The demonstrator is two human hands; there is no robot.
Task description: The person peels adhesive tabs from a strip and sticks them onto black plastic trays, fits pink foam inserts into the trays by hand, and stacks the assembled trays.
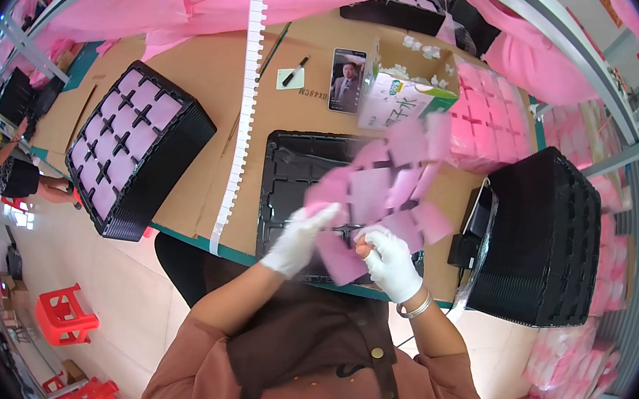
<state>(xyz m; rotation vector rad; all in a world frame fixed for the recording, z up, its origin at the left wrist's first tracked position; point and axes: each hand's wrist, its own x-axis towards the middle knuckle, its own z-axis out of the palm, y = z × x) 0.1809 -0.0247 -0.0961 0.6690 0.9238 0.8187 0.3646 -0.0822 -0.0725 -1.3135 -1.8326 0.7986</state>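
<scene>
Several pink foam sheets [369, 193], cut in squares, are held up and fanned out before me, blurred by motion. My left hand [291, 245], in a white glove, grips their left side, its fingertips partly hidden by the pink. My right hand [392, 268], gloved with bare fingertips showing, is curled closed at their lower edge. Under the sheets lies a black plastic tray [279, 176] with square compartments, partly covered by the sheets and my hands.
At left stand stacked black trays topped with lilac squares [127, 118]; more black trays [541, 238] stand at right. Behind are an open carton [396, 102], a phone [346, 81], a pen [293, 76] and bagged pink foam [491, 124]. A white toothed strip [244, 114] crosses the table.
</scene>
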